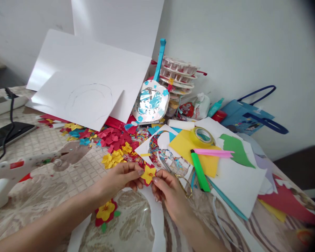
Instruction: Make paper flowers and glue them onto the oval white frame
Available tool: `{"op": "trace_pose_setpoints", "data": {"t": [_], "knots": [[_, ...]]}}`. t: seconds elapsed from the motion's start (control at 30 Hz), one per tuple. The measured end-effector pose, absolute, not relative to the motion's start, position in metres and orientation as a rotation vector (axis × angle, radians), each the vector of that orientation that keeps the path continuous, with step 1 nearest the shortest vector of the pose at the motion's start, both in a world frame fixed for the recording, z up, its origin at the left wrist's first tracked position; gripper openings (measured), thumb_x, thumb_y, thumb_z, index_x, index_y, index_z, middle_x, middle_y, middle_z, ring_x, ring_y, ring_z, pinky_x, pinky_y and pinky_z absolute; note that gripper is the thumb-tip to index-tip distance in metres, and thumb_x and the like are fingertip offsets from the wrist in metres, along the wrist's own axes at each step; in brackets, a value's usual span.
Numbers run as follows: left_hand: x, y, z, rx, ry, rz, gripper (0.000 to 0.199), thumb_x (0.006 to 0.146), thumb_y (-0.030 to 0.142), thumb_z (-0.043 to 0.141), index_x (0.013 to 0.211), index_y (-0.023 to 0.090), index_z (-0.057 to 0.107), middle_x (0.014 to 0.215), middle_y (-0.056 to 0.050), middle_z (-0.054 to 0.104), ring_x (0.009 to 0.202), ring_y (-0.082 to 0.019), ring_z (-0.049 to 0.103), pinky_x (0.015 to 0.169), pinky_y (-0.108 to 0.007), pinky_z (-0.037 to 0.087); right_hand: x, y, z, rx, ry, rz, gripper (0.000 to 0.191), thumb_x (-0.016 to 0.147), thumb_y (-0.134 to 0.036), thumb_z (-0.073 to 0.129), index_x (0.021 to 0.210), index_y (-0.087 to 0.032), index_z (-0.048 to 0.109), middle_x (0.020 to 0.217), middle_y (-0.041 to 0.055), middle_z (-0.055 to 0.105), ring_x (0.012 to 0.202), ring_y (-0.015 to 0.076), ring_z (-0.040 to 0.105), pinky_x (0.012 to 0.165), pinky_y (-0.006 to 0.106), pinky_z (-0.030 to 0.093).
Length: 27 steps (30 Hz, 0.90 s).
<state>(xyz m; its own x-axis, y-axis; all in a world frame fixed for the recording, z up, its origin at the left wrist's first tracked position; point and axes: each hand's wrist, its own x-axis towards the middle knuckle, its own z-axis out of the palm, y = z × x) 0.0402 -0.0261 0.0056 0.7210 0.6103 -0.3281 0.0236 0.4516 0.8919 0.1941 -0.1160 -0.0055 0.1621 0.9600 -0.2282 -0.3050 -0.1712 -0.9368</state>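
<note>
A small paper flower (148,174), yellow on a red layer, is held up between my two hands at the centre. My left hand (124,176) pinches its left side between thumb and fingers. On its right side, my right hand (166,185) grips the edge in the same way. Below them lies a white paper ring (157,218), partly hidden by my arms. A larger red and yellow flower (105,211) with green leaves rests near the ring's left side. Gold-handled scissors (187,190) lie just beyond my right hand.
A glue gun (5,178) lies at left, near a phone (12,134). Red petals (114,138) and yellow flowers (112,159) are heaped beyond my hands. At right are a green marker (200,171), tape (202,135) and paper sheets (238,182). White boards (94,77) lean behind.
</note>
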Motion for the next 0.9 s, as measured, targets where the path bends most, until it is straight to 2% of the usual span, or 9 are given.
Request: {"op": "trace_pose_setpoints", "data": {"t": [0.3, 0.5, 0.73, 0.9], "knots": [[0.041, -0.025, 0.005, 1.158, 0.746, 0.405, 0.028, 0.075, 0.041, 0.066, 0.070, 0.015, 0.059, 0.060, -0.001, 0.068, 0.052, -0.009, 0.057, 0.052, -0.020, 0.043, 0.195, -0.115, -0.007, -1.218, -0.775, 1.343, 0.021, 0.077, -0.031, 0.061, 0.068, -0.018, 0.048, 0.051, -0.0061, 0.053, 0.039, 0.0044, 0.042, 0.039, 0.017, 0.027], [0.041, -0.027, 0.007, 1.093, 0.719, 0.414, 0.028, 0.075, 0.042, 0.066, 0.078, 0.015, 0.061, 0.068, 0.000, 0.069, 0.065, -0.012, 0.061, 0.061, -0.022, 0.047, 0.194, -0.115, -0.009, -1.224, -0.784, 1.300, 0.021, 0.079, -0.031, 0.061, 0.068, -0.017, 0.049, 0.051, -0.0060, 0.052, 0.039, 0.0044, 0.041, 0.039, 0.016, 0.028], [0.039, -0.025, 0.009, 1.196, 0.699, 0.321, 0.029, 0.075, 0.043, 0.065, 0.076, 0.014, 0.062, 0.064, 0.000, 0.069, 0.056, -0.009, 0.059, 0.058, -0.020, 0.046, 0.203, -0.113, -0.007, -1.131, -0.834, 1.320, 0.021, 0.082, -0.037, 0.056, 0.079, -0.016, 0.056, 0.064, -0.0011, 0.056, 0.053, 0.0088, 0.048, 0.043, 0.018, 0.034], [0.041, -0.032, 0.012, 1.239, 0.700, 0.234, 0.030, 0.070, 0.044, 0.068, 0.074, 0.015, 0.061, 0.062, 0.000, 0.068, 0.056, -0.011, 0.059, 0.058, -0.022, 0.047, 0.208, -0.112, 0.000, -1.164, -0.872, 1.401, 0.021, 0.079, -0.035, 0.061, 0.074, -0.016, 0.057, 0.059, -0.0027, 0.053, 0.050, 0.0080, 0.045, 0.043, 0.018, 0.034]]}}
